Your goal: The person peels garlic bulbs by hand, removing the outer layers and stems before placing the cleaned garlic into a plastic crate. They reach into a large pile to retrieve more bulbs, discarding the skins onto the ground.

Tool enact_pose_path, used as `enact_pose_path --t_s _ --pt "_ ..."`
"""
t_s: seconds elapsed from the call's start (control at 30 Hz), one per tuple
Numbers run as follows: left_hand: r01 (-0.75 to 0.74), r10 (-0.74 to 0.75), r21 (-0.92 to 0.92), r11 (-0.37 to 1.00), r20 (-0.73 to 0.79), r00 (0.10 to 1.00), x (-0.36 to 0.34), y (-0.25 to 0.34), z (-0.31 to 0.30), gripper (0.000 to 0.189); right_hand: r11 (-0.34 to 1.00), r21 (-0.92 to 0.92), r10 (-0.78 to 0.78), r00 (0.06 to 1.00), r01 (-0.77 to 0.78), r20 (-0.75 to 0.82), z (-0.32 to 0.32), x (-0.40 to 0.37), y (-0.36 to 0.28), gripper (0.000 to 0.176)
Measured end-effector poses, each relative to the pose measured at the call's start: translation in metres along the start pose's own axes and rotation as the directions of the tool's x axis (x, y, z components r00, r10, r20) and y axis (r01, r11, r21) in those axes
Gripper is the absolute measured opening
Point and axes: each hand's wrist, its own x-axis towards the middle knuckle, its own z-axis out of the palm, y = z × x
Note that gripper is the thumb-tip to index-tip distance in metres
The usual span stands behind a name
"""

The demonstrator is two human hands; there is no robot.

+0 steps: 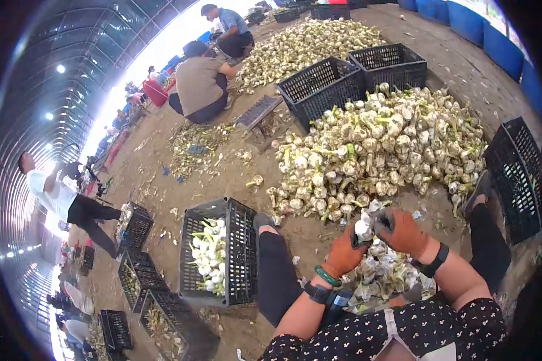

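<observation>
In front of my lap, both hands in orange gloves with dark fingertips are close together. My left hand (344, 253) is closed around a whitish garlic bulb (363, 230). My right hand (401, 232) meets the bulb from the right, its fingers pinched against it; whether a piece of skin is between them cannot be made out. Below the hands lies a heap of loose garlic skins (382, 271). Just beyond them spreads a big pile of untrimmed garlic (385, 144). By my left leg stands a black crate (242, 253) with cleaned white garlic (209, 256) inside.
Two black crates (322, 87) stand behind the pile, and another crate (515, 180) is tilted by my right foot. A small bench (259, 113) sits near a crouching person (199, 84). Another person (60, 192) stands at left near several crates. Blue barrels (465, 23) line the back right.
</observation>
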Motion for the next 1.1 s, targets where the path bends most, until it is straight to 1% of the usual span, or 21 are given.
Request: enact_pose_path --t_s 0.1,0.17,0.2,0.23,0.27,0.3,0.33,0.37,0.43,0.47,0.5,0.57,0.7,0.73,0.77,0.83,0.93,0.97,1.03,1.07,1.1 --pt "0.054 -0.051 0.071 0.996 -0.037 0.998 -0.002 0.007 0.0 0.043 0.999 0.015 0.039 0.999 -0.039 -0.003 0.001 0.0 -0.002 0.027" --pt "0.148 -0.148 -0.127 0.981 0.012 0.989 0.002 0.001 0.004 0.044 0.975 0.221 0.027 0.999 -0.02 -0.029 0.006 0.007 -0.008 0.03" --pt "0.176 -0.178 -0.043 0.983 -0.05 0.983 -0.002 0.007 0.004 0.046 0.981 0.181 0.059 0.994 -0.074 0.089 -0.01 0.009 -0.025 0.034" --pt "0.238 -0.239 0.038 0.971 0.019 0.971 -0.002 0.024 -0.007 0.048 0.954 0.258 0.112 0.981 -0.151 0.158 -0.003 0.008 -0.019 0.031" --pt "0.213 -0.213 0.035 0.976 -0.008 0.977 -0.002 0.019 -0.002 0.05 0.858 0.463 0.151 0.97 -0.223 0.188 0.001 0.007 -0.014 0.026" --pt "0.05 -0.053 -0.035 0.998 -0.083 0.995 -0.001 0.0 0.006 0.049 0.907 0.376 0.131 0.975 -0.191 0.18 0.003 0.006 -0.007 0.019" --pt "0.05 -0.056 -0.076 0.996 -0.075 0.996 -0.002 0.005 0.001 0.051 0.726 0.607 0.268 0.946 -0.323 0.183 0.018 0.001 0.008 0.018" --pt "0.042 -0.049 -0.122 0.992 -0.058 0.997 -0.002 0.013 -0.002 0.052 0.729 0.609 0.254 0.949 -0.314 0.186 0.025 -0.001 0.013 0.018" --pt "0.075 -0.079 -0.094 0.993 -0.043 0.996 -0.002 0.014 -0.002 0.054 0.894 0.421 0.166 0.986 -0.15 -0.001 0.03 -0.004 0.02 0.019" --pt "0.109 -0.111 -0.066 0.992 -0.021 0.994 -0.002 0.014 -0.001 0.055 0.984 0.176 0.005 0.998 -0.016 0.064 0.016 -0.002 0.013 0.027" --pt "0.105 -0.107 -0.064 0.992 -0.018 0.994 -0.002 0.015 -0.001 0.055 0.984 0.175 0.007 0.998 -0.017 0.059 0.022 -0.005 0.017 0.027" --pt "0.106 -0.107 -0.061 0.992 -0.001 0.994 -0.002 0.016 -0.002 0.05 0.962 -0.246 -0.17 0.966 0.12 -0.195 0.038 -0.018 0.032 0.035" --pt "-0.032 0.031 -0.037 0.999 -0.024 0.999 -0.004 0.001 0.001 0.056 0.975 -0.221 -0.055 0.996 0.037 -0.077 0.039 -0.019 0.041 0.039" --pt "-0.012 0.013 -0.091 0.996 0.009 1.0 -0.007 0.005 -0.005 0.06 0.989 0.12 0.084 0.996 -0.083 -0.01 0.037 -0.015 0.042 0.034" --pt "0.008 0.0 -0.148 0.989 0.051 0.999 -0.006 0.009 -0.006 0.064 0.874 0.434 0.196 0.976 -0.217 0.094 0.034 -0.015 0.046 0.029" --pt "-0.029 0.03 -0.022 0.999 0.08 0.996 -0.006 -0.005 0.007 0.067 0.821 0.53 0.217 0.975 -0.211 0.052 0.044 -0.014 0.065 0.021" --pt "-0.084 0.085 0.019 0.996 -0.07 0.994 -0.006 0.003 0.002 0.064 0.755 0.46 0.307 0.872 -0.467 0.382 0.011 0.002 0.03 0.034" --pt "-0.094 0.095 0.018 0.995 -0.063 0.994 -0.006 0.003 0.004 0.064 0.755 0.46 0.314 0.874 -0.467 0.372 0.009 0.0 0.03 0.034" --pt "0.09 -0.084 0.152 0.984 -0.044 0.995 -0.003 0.003 0.005 0.06 0.778 0.578 0.061 0.945 -0.246 0.32 0.004 -0.001 0.026 0.05" --pt "0.104 -0.089 0.239 0.965 -0.074 0.993 -0.004 0.0 0.008 0.054 0.779 0.577 0.063 0.946 -0.246 0.318 0.006 -0.002 0.029 0.05" --pt "0.102 -0.087 0.238 0.966 -0.072 0.994 -0.004 0.0 0.011 0.054 0.877 0.417 0.086 0.933 -0.238 0.351 0.01 -0.004 0.033 0.05"
